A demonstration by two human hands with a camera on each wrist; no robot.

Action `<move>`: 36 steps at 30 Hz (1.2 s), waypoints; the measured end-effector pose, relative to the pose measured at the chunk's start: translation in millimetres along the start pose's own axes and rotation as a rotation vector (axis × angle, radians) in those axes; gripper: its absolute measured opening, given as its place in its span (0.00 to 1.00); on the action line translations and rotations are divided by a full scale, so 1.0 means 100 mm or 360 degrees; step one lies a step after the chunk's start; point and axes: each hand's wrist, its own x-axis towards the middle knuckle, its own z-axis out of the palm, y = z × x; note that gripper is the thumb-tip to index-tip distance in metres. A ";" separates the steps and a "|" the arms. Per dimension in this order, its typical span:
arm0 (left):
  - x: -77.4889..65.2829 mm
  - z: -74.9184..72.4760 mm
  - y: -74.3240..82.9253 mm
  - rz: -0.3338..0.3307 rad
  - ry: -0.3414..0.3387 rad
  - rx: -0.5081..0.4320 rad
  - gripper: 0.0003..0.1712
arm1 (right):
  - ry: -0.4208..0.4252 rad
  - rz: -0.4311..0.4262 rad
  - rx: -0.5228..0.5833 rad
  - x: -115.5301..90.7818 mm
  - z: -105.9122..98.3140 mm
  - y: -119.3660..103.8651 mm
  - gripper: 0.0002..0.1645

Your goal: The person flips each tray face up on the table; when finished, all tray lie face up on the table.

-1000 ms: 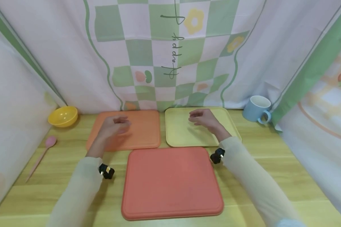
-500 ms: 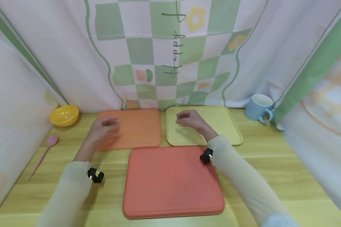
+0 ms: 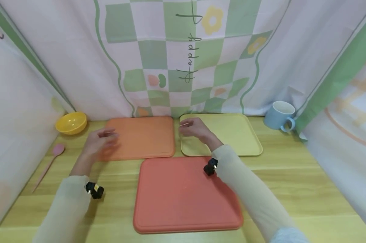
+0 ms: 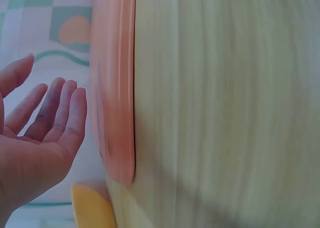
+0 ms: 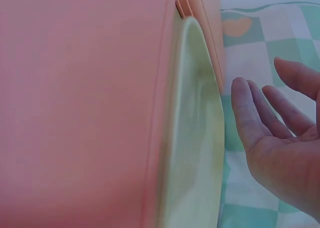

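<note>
My left hand hovers over the left end of the orange tray, its fingers loosely bent and holding nothing. In the left wrist view the palm and parted fingers show bare beside the tray's edge. Above the left part of the pale yellow tray is my right hand, also holding nothing. The right wrist view shows its relaxed fingers apart from the thumb. A red tray lies in front of the other two, partly under the right forearm.
A yellow bowl stands at the back left, with a pink spoon on the wooden table in front of it. At the back right is a light blue mug. A checked curtain hangs behind the trays.
Both hands have shifted left: the left one toward the orange tray's left end, the right one across to the yellow tray's left side. Trays, bowl, spoon and mug stay in place.
</note>
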 end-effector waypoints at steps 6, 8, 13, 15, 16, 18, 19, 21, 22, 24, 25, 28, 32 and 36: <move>-0.02 -0.18 -0.06 0.0096 0.0045 0.0118 0.33 | -0.0045 0.0046 0.0014 0.04 0.07 -0.01 0.26; -0.03 -0.23 -0.07 0.0106 0.0043 0.0135 0.34 | -0.0064 0.0072 0.0021 0.05 0.08 -0.01 0.25; -0.02 -0.36 -0.11 0.0092 0.0048 0.0184 0.35 | -0.0093 0.0166 0.0069 0.06 0.12 -0.02 0.27; -0.02 -0.40 -0.14 0.0086 0.0056 0.0228 0.35 | -0.0094 0.0202 0.0100 0.07 0.14 -0.03 0.28; -0.02 -0.41 -0.15 0.0079 0.0061 0.0246 0.34 | -0.0093 0.0218 0.0113 0.07 0.15 -0.04 0.28; -0.01 -0.43 -0.17 0.0068 0.0076 0.0264 0.35 | -0.0092 0.0247 0.0131 0.09 0.18 -0.06 0.29; -0.01 -0.43 -0.18 0.0065 0.0081 0.0272 0.35 | -0.0088 0.0261 0.0137 0.09 0.20 -0.06 0.30; 0.00 -0.44 -0.19 0.0053 0.0093 0.0282 0.35 | -0.0068 0.0281 0.0127 0.10 0.22 -0.08 0.31; 0.00 -0.43 -0.19 0.0049 0.0097 0.0275 0.35 | -0.0058 0.0287 0.0118 0.10 0.23 -0.08 0.31; 0.00 -0.43 -0.20 0.0041 0.0097 0.0268 0.35 | -0.0048 0.0293 0.0101 0.11 0.24 -0.10 0.31; 0.01 -0.43 -0.21 0.0038 0.0093 0.0263 0.35 | -0.0046 0.0297 0.0101 0.11 0.25 -0.10 0.31; 0.01 -0.43 -0.21 0.0021 0.0078 0.0235 0.36 | -0.0050 0.0309 0.0104 0.11 0.26 -0.12 0.31; 0.01 -0.45 -0.22 0.0000 0.0066 0.0244 0.35 | -0.0035 0.0327 0.0109 0.11 0.29 -0.13 0.32; 0.03 -0.48 -0.25 -0.0027 0.0108 0.0297 0.32 | 0.0035 0.0281 0.0020 0.09 0.35 -0.15 0.18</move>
